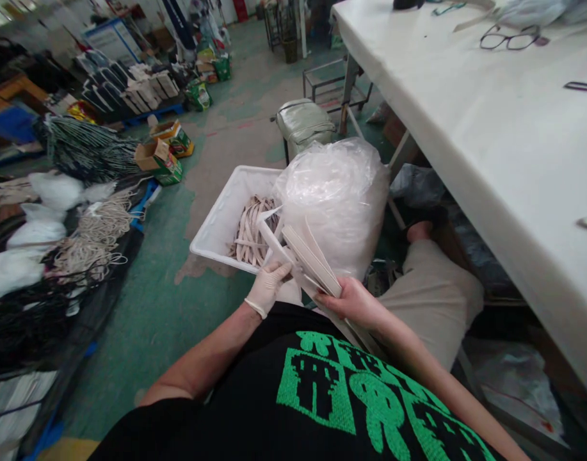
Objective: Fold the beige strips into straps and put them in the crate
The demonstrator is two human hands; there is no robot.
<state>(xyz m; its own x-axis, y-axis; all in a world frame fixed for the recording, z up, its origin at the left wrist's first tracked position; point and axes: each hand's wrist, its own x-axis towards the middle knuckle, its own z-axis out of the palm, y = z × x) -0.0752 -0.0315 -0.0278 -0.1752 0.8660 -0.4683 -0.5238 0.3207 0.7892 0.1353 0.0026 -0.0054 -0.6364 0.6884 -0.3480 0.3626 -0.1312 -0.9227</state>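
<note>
My left hand (269, 285), in a thin white glove, is closed with its fingertips on a pale flat strap that loops up over the near side of the white bin (214, 224). A sheaf of flat off-white straps (312, 259) is gripped in my bare right hand (353, 302), close to my body. The straps' upper ends fan out in front of a big clear plastic bag (334, 192), and their lower ends pass in front of my shirt. Inside the bin lies a heap of curled beige straps (252, 234).
A long white table (466, 83) runs along my right, with eyeglasses (509, 40) on it. Beyond the plastic bag sits a wrapped bale (305, 121). At left, coiled cords (94, 237) and open cartons (161, 160) stand on or near the green floor.
</note>
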